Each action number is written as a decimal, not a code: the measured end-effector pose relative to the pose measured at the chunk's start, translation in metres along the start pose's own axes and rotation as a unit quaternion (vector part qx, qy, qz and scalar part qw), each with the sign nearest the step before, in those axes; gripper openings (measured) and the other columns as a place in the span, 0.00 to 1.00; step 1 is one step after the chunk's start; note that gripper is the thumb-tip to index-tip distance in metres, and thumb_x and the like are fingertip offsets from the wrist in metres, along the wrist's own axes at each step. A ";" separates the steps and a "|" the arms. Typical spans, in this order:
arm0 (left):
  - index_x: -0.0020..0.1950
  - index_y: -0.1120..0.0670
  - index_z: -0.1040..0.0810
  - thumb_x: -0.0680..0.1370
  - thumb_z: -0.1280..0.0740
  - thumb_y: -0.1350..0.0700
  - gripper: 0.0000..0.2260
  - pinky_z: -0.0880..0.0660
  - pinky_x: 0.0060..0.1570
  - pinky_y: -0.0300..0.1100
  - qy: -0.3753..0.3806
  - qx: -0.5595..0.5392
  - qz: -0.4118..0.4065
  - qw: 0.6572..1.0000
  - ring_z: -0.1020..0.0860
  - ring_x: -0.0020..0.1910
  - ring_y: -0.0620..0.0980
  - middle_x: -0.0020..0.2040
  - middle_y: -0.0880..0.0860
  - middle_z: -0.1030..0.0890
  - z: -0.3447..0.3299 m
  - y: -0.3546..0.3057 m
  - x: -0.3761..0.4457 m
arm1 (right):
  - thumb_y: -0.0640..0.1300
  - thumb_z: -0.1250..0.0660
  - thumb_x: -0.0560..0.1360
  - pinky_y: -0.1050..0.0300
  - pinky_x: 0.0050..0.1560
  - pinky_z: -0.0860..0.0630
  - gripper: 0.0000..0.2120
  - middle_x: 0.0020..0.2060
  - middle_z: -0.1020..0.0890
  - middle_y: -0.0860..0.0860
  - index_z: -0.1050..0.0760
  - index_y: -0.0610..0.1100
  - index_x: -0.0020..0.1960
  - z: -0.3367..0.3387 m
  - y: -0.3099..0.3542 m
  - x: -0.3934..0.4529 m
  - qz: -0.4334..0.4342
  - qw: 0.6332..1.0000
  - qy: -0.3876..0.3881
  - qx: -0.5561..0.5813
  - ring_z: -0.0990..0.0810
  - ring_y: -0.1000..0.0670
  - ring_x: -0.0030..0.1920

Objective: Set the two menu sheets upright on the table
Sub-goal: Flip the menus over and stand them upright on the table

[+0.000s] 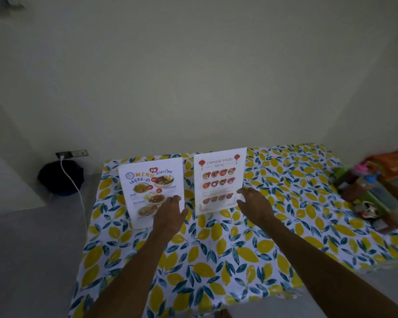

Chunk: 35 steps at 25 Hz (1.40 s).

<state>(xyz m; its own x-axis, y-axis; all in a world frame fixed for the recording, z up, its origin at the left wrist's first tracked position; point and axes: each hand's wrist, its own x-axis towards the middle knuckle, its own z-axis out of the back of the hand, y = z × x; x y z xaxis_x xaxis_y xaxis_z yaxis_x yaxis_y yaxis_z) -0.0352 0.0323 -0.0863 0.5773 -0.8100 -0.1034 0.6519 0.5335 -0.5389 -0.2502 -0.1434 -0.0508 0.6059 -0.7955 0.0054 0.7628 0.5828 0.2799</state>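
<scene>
Two white menu sheets stand upright side by side on the table (216, 260), which wears a lemon-print cloth. The Thai menu sheet (145, 189) is on the left, tilted slightly back. The Chinese food menu sheet (218, 177) is on the right. My left hand (170, 213) is at the Thai sheet's lower right corner, fingers against its face. My right hand (254, 204) is at the lower right edge of the Chinese sheet, fingers spread and touching it. Whether either hand grips its sheet or only rests on it is unclear.
A cluster of sauce bottles and condiments (372, 198) crowds the table's right edge, with orange packets (391, 165) behind. A dark round object (61, 177) sits on the floor at left, a white cable (76, 191) running from a wall socket (71, 154). The wall is close behind the table.
</scene>
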 end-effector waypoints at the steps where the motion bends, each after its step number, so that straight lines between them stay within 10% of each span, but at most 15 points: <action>1: 0.69 0.53 0.30 0.79 0.37 0.44 0.21 0.24 0.58 0.54 0.006 0.001 0.003 1.000 0.24 0.64 0.58 0.63 0.56 0.24 -0.008 -0.010 0.010 | 0.48 0.36 0.76 0.46 0.54 0.21 0.17 0.58 0.21 0.44 0.27 0.48 0.64 -0.003 -0.012 0.011 -0.004 1.000 0.008 0.006 0.23 0.42 0.59; 11: 0.68 0.61 0.36 0.80 0.35 0.51 0.22 0.24 0.54 0.55 -0.058 -0.077 0.168 0.981 0.21 0.59 0.64 0.62 0.62 0.23 -0.065 -0.086 0.078 | 0.46 0.34 0.75 0.45 0.56 0.22 0.22 0.59 0.21 0.40 0.32 0.39 0.65 -0.038 -0.089 0.108 -0.043 0.983 0.078 0.163 0.21 0.39 0.58; 17: 0.64 0.58 0.28 0.80 0.37 0.51 0.16 0.22 0.52 0.54 -0.083 -0.049 0.208 0.973 0.20 0.54 0.60 0.57 0.59 0.20 -0.066 -0.086 0.092 | 0.45 0.35 0.76 0.49 0.41 0.22 0.08 0.45 0.17 0.41 0.30 0.41 0.50 -0.059 -0.084 0.125 -0.045 0.970 0.069 0.228 0.18 0.40 0.45; 35: 0.45 0.56 0.25 0.81 0.35 0.52 0.09 0.29 0.37 0.45 -0.111 -0.067 0.004 0.992 0.20 0.42 0.57 0.43 0.55 0.19 -0.057 -0.203 0.043 | 0.45 0.32 0.76 0.49 0.36 0.24 0.10 0.38 0.18 0.40 0.30 0.39 0.46 0.057 -0.181 0.031 -0.037 0.972 -0.084 0.217 0.20 0.40 0.38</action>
<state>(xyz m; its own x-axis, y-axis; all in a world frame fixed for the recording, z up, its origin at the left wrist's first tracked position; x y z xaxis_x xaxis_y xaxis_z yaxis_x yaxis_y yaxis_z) -0.1704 -0.1248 -0.0295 0.6853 -0.7248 0.0704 0.5844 0.4897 -0.6470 -0.3818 -0.2828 -0.0468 0.4795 -0.8697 0.1170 0.6139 0.4278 0.6634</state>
